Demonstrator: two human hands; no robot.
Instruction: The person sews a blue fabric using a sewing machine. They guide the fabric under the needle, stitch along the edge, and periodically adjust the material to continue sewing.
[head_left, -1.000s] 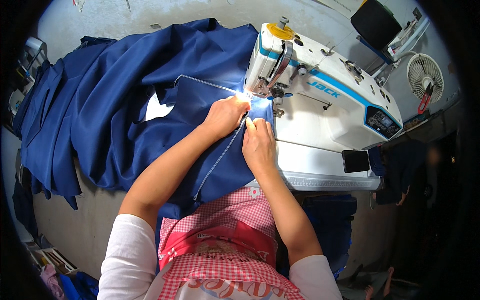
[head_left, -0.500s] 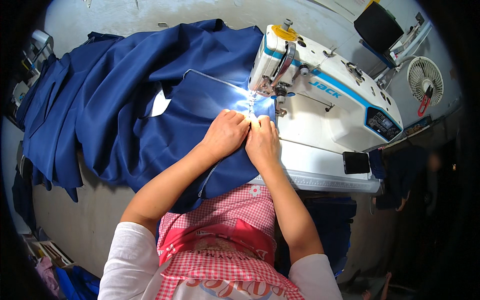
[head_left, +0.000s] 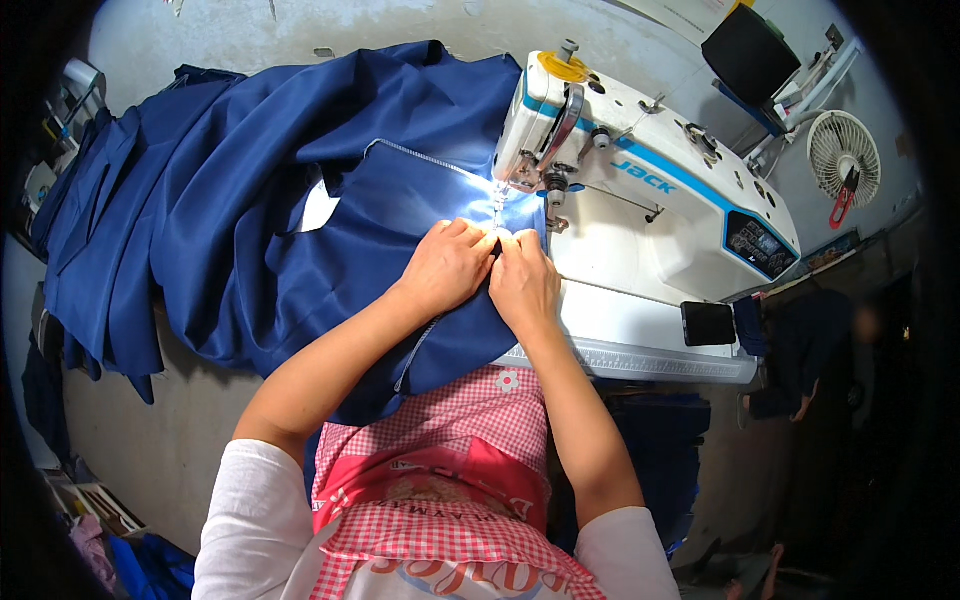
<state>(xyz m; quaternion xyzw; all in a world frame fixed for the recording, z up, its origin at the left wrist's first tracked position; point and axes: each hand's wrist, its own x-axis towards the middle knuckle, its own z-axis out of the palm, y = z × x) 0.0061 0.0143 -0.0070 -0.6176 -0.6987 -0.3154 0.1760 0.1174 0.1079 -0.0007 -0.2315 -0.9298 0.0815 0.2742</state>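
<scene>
Dark blue fabric (head_left: pixel 250 170) lies bunched across the left of the sewing table and runs under the needle area of a white and blue sewing machine (head_left: pixel 650 190). My left hand (head_left: pixel 448 265) is closed on the cloth just in front of the presser foot, fingers bent. Beside it, almost touching, my right hand (head_left: pixel 524 280) pinches the same fabric near its right edge. A bright lamp lights the needle (head_left: pixel 499 205) right above my fingertips. White overlock stitching runs along the cloth's edges. The fingertips themselves are partly lost in glare.
A white paper piece (head_left: pixel 318 208) lies in the fabric at left. A black phone (head_left: pixel 708 324) rests at the table's right end, above a ruler strip (head_left: pixel 650 362) along the front edge. A fan (head_left: pixel 843 160) stands far right. A person (head_left: pixel 795 350) is in the dark beyond.
Almost nothing differs. The view has shifted slightly; both hands stay on the fabric at the needle.
</scene>
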